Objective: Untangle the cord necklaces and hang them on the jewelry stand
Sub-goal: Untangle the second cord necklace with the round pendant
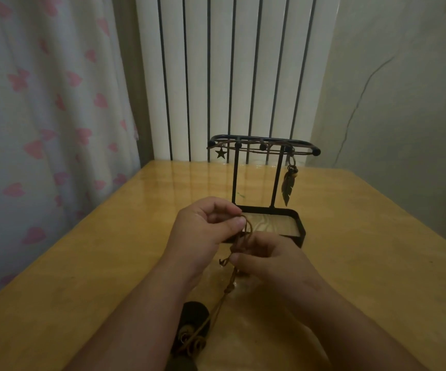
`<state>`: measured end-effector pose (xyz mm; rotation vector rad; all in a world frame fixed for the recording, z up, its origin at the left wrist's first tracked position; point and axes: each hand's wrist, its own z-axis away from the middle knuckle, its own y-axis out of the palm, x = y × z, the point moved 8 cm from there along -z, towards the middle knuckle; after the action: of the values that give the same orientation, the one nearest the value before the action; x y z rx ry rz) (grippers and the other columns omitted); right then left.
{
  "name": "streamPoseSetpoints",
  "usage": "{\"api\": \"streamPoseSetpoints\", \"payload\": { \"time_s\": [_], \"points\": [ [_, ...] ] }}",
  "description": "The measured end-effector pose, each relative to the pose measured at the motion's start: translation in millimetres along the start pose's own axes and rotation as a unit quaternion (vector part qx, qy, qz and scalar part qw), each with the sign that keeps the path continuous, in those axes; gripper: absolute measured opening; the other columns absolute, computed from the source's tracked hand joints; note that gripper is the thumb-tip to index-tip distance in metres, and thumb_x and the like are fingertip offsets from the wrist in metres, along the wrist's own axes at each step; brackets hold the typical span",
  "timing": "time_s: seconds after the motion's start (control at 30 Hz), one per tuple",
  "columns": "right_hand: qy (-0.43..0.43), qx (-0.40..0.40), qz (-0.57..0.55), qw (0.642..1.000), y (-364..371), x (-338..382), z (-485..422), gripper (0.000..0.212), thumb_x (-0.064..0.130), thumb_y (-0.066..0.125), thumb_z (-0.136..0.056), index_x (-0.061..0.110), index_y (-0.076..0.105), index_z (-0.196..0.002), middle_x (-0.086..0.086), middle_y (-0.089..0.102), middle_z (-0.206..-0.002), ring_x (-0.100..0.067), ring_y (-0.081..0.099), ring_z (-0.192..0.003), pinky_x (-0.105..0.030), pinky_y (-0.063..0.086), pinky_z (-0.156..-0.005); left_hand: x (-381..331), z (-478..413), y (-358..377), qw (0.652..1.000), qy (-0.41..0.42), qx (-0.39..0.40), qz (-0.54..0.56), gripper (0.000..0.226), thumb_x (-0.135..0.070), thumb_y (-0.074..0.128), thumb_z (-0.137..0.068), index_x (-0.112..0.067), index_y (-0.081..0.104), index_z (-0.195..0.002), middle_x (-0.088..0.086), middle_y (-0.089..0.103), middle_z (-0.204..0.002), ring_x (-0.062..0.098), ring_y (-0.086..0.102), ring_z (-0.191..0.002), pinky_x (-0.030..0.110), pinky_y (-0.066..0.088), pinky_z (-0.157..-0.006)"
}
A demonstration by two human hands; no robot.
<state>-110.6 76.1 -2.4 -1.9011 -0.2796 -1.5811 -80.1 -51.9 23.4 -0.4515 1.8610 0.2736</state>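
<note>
progress: partly done, judged from the layout. Two cords are already draped over the top bar of the jewelry stand (263,145), centre of frame.
hung so far: one cord with a star charm (220,153) at the bar's left end, one with a feather pendant (288,188) dangling at the right post.
left to do: one brown cord necklace (244,243) is held over the counter (82,263), just in front of the stand's tray base; it is not yet hung.
left hand (206,226): closed in a pinch on the upper loop of the cord, thumb against fingertips.
right hand (267,257): closed on the cord lower down, near a knot.
cord look: thin, brown, leather-like; a short loop is stretched between the two hands, a curled loose end pokes out left of the right hand, and a knotted tail runs down toward lower centre.
tail end: small rings or beads are seen at the bottom, over a dark object (193,321); which it is cannot be told.
tangle state: appears still knotted between the hands; more cords in the bundle cannot be ruled out.
</note>
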Motion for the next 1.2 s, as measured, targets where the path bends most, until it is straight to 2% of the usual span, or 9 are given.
{"api": "streamPoseSetpoints", "payload": {
  "time_s": [0.13,0.2,0.27,0.43,0.6,0.8,0.93,1.07,1.2],
  "points": [
    [0.003,0.006,-0.018,1.0,-7,1,0,0.008,0.016,0.064,-0.088,0.018,0.069,-0.093,0.001,0.074,-0.084,-0.013,0.069,-0.079,-0.017,0.053,-0.064,7,-2,-9,0.999,-0.02,-0.041,0.018,0.02,-0.003,0.064,-0.088,-0.021,0.069,-0.085,0.001,0.072,-0.08,0.015,0.069,-0.078,0.028,0.053,-0.07],
    [0.019,0.024,-0.076,0.997,-11,1,0,0.011,0.011,0.06,-0.09,0.013,0.068,-0.096,-0.002,0.074,-0.083,-0.017,0.07,-0.081,-0.027,0.057,-0.074,11,-3,-13,0.995,-0.044,-0.055,0.066,0.021,0.001,0.058,-0.091,-0.017,0.068,-0.087,0.004,0.07,-0.078,0.021,0.069,-0.079,0.033,0.054,-0.072],
    [0.037,0.055,-0.114,0.991,-11,1,2,0.015,0.007,0.056,-0.091,0.01,0.068,-0.099,-0.005,0.072,-0.081,-0.022,0.069,-0.08,-0.036,0.058,-0.08,11,-4,-13,0.994,-0.055,-0.051,0.084,0.02,0.002,0.054,-0.093,-0.014,0.065,-0.09,0.004,0.067,-0.073,0.021,0.068,-0.071,0.033,0.054,-0.066],
    [0.102,0.131,-0.075,0.983,-15,-4,9,0.018,0.012,0.055,-0.093,0.011,0.072,-0.099,-0.003,0.06,-0.067,-0.016,0.055,-0.061,-0.027,0.047,-0.057,8,-5,-17,0.997,-0.052,-0.051,0.021,0.021,0.002,0.057,-0.09,-0.016,0.068,-0.086,-0.001,0.059,-0.067,0.005,0.049,-0.05,0.019,0.04,-0.048],
    [0.129,0.194,-0.026,0.972,-20,-3,18,0.016,0.011,0.057,-0.091,0.01,0.073,-0.093,-0.002,0.049,-0.056,-0.016,0.042,-0.051,-0.028,0.036,-0.049,3,-3,-7,0.999,-0.05,-0.003,-0.008,0.022,0.009,0.058,-0.087,-0.011,0.068,-0.082,-0.005,0.061,-0.066,-0.004,0.053,-0.044,0.007,0.039,-0.044],
    [0.141,0.202,-0.043,0.968,-19,-5,19,0.022,0.015,0.058,-0.092,0.018,0.068,-0.111,-0.002,0.051,-0.055,-0.014,0.044,-0.047,-0.026,0.039,-0.047,5,-1,-3,0.998,-0.045,0.019,-0.039,0.027,0.005,0.059,-0.087,-0.018,0.07,-0.079,-0.006,0.068,-0.074,-0.008,0.057,-0.057,0.013,0.043,-0.056],
    [0.109,0.176,-0.072,0.976,-18,-1,16,0.023,0.015,0.05,-0.096,0.019,0.07,-0.105,-0.005,0.053,-0.06,-0.015,0.046,-0.05,-0.026,0.041,-0.046,6,-1,-5,0.998,-0.043,0.01,-0.037,0.03,0.007,0.059,-0.085,-0.02,0.071,-0.077,-0.009,0.069,-0.074,-0.001,0.062,-0.069,0.023,0.042,-0.067],
    [0.072,0.148,-0.04,0.986,-17,3,13,0.016,0.014,0.056,-0.093,0.017,0.07,-0.099,-0.004,0.055,-0.061,-0.015,0.045,-0.051,-0.024,0.04,-0.046,6,-1,-5,0.998,-0.042,0.007,-0.039,0.03,0.007,0.06,-0.084,-0.02,0.071,-0.077,-0.004,0.069,-0.08,0.008,0.065,-0.08,0.026,0.045,-0.074],
    [0.047,0.089,0.019,0.995,-23,3,8,0.012,0.022,0.059,-0.092,0.023,0.071,-0.095,0.001,0.063,-0.062,-0.013,0.05,-0.052,-0.025,0.045,-0.051,-2,1,-8,0.991,0.006,-0.024,-0.129,0.031,0.006,0.064,-0.079,-0.025,0.067,-0.083,-0.006,0.064,-0.092,0.011,0.059,-0.094,0.03,0.046,-0.079]
  ]
}}
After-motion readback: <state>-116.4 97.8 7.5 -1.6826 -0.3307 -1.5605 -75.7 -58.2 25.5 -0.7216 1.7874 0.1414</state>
